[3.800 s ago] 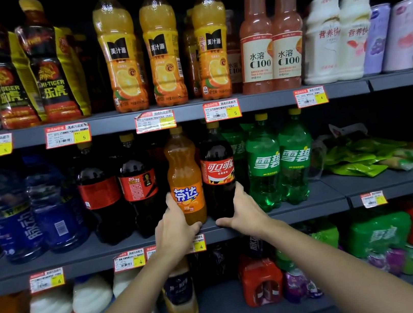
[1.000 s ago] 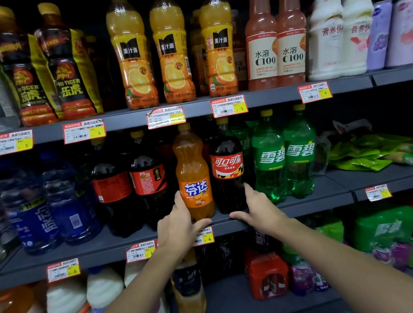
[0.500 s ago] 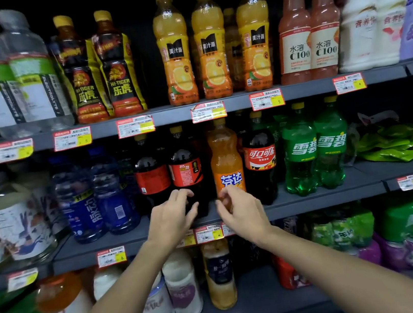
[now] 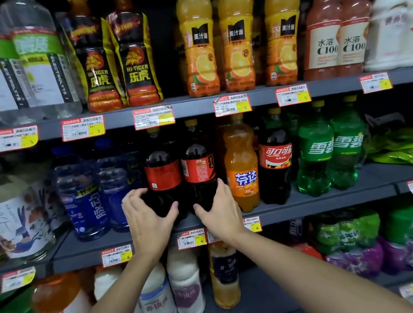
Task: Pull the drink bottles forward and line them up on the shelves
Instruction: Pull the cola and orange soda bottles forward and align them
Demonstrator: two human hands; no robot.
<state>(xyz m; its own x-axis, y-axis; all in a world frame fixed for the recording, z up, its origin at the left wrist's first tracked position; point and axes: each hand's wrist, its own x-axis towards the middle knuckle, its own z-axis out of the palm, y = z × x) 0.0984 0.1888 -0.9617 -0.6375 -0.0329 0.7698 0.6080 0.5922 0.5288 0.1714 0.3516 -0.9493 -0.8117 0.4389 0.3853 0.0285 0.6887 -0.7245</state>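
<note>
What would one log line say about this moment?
place: middle shelf | left hand: holds left cola bottle | right hand: holds right cola bottle | pose: both upright, side by side

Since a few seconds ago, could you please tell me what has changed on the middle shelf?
Both hands moved left along the middle shelf. The left hand let go of the orange plastic soda bottle and now curls round the left red-labelled dark cola bottle; the right hand left the white-lettered dark cola bottle and curls round the right red-labelled dark cola bottle. The bottles themselves stand as before.
</note>
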